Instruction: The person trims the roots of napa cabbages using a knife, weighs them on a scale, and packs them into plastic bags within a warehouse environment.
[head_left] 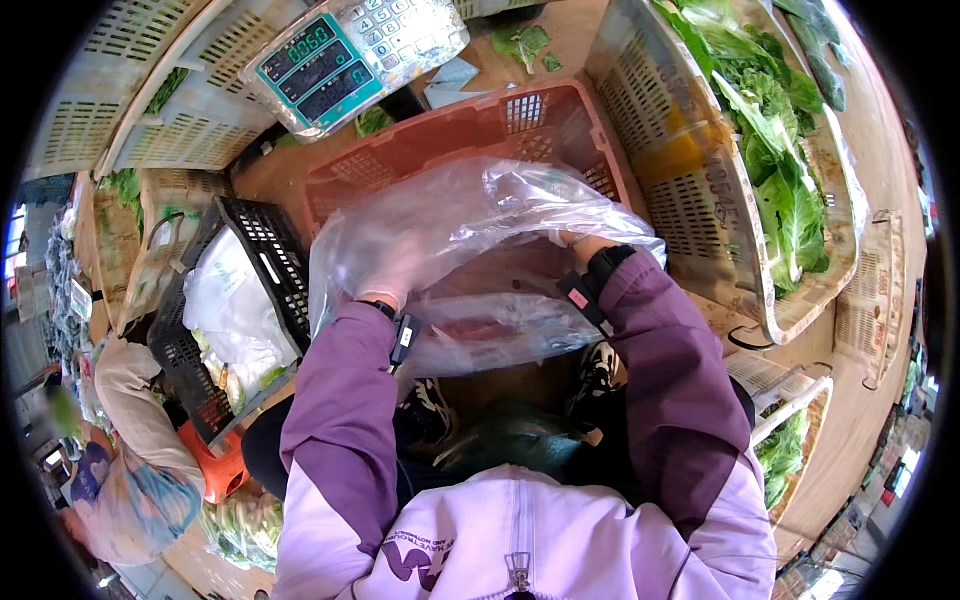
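A black crate (pixel 190 385) sits left of the red crate (pixel 352 178). Over the red crate, the left hand (pixel 394 272), fingers too blurred to tell, reaches into a clear bag (pixel 470 205), seemingly light, limp, slippery, best held by its rim; the right hand (pixel 582 244) hides its fingers. Greens (pixel 790 200) lie right of the red crate.

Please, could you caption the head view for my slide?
Both hands inside a clear plastic bag at a red plastic crate, near a digital scale.

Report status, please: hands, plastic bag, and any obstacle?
Left hand and right hand inside clear plastic bag, grips obscured. Bag open, spread over red crate. No obstacle seen.
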